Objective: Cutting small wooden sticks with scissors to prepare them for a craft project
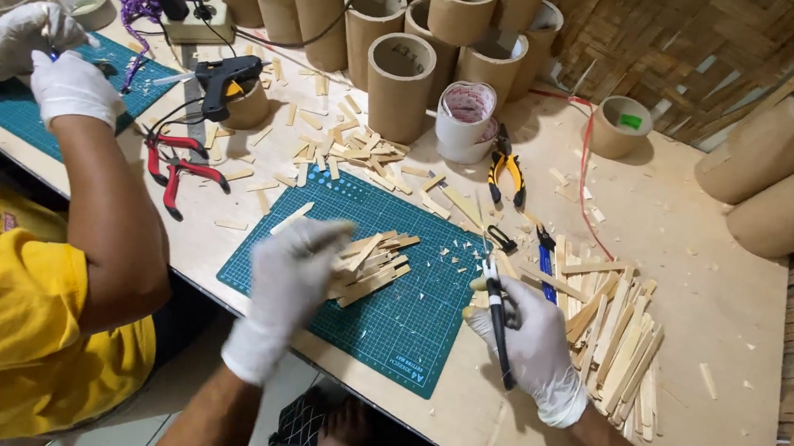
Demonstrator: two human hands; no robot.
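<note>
The left hand (293,272), gloved in white, is being held with loosely curled fingers over a small heap of sticks (371,265) on the green mat (399,321); the fingertips are touching the heap's near edge, and the motion blur is keeping any grip from being made out. The right hand (529,339), also gloved, is being kept closed around black pliers (499,323), whose handles are pointing toward the wearer. Just right of that hand, a larger pile of sticks (622,337) is lying on the worktop (717,301), with a blue cutter (546,260) resting at its upper left edge.

Cardboard tubes (399,83) are standing upright in a cluster at the far edge; those whose mouths are being shown look hollow. A white cup (466,121) is standing just beside them, its contents not being discernible. A short cardboard ring (620,125) is holding something green inside.

Yellow-handled pliers (507,175) and red-handled pliers (177,170) are lying on the worktop, and a black glue gun (225,81) is being propped on a low tube. At the far left, a co-worker's gloved hands (45,59) are being held over a second mat (80,98).
</note>
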